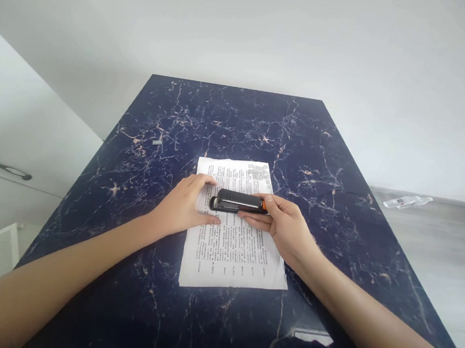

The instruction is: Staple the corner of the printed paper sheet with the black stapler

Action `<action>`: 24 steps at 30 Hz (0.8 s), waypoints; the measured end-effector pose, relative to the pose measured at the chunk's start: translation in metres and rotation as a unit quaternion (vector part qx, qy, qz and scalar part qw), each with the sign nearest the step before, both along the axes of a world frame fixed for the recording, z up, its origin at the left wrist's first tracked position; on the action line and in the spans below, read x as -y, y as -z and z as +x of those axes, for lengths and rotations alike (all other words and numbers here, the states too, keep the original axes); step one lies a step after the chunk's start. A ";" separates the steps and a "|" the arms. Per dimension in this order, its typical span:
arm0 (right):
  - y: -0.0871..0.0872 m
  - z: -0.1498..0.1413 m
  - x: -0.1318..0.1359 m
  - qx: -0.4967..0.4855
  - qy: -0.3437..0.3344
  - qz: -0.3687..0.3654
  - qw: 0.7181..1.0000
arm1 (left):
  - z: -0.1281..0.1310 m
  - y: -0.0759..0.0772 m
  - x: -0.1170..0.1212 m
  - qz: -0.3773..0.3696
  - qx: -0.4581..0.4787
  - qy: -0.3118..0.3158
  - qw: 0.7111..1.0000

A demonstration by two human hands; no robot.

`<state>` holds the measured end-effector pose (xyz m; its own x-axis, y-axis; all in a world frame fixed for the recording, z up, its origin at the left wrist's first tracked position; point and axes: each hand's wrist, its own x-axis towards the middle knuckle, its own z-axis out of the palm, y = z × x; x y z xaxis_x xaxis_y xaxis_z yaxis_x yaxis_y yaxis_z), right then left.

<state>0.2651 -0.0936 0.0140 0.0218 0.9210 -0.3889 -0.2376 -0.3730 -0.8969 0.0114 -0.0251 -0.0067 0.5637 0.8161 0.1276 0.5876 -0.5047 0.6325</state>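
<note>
A black stapler [238, 200] with a bit of orange at its right end lies sideways over the middle of the printed papers [234, 276]. My right hand [284, 218] grips its right end, thumb on top and fingers along the near side. At its left end my left hand [188, 202] is open, thumb and fingers apart on either side of the stapler's tip. That hand rests at the left edge of the papers; whether it touches the stapler I cannot tell. The papers form a thin stack with printed text, partly covered by both hands and the stapler.
Everything lies on a dark blue marble-patterned table [230, 118]. A small grey strip, perhaps staples [157, 142], sits at the left. A white cabinet with a dark handle [7, 169] stands on the left. A clear plastic wrapper [408, 202] is beyond the right edge.
</note>
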 end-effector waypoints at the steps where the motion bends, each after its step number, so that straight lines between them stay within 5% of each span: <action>1: 0.000 0.000 0.000 0.001 0.001 0.000 1.000 | 0.000 0.000 0.000 -0.001 0.001 0.001 1.000; 15: -0.003 0.000 0.000 0.008 -0.016 0.000 1.000 | 0.000 0.002 0.000 -0.012 0.007 -0.002 1.000; 20: 0.003 0.005 0.001 0.123 -0.074 0.075 0.987 | -0.003 0.002 -0.002 -0.035 0.016 -0.014 0.999; 24: 0.003 0.001 0.003 0.117 -0.056 0.075 0.989 | -0.004 -0.008 0.004 0.001 0.183 0.002 0.983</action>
<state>0.2665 -0.0963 0.0107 -0.0100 0.9698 -0.2438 0.0173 -0.2436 -0.9697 0.0073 -0.0287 0.0010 0.4827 0.8137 0.3238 0.3181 -0.5074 0.8009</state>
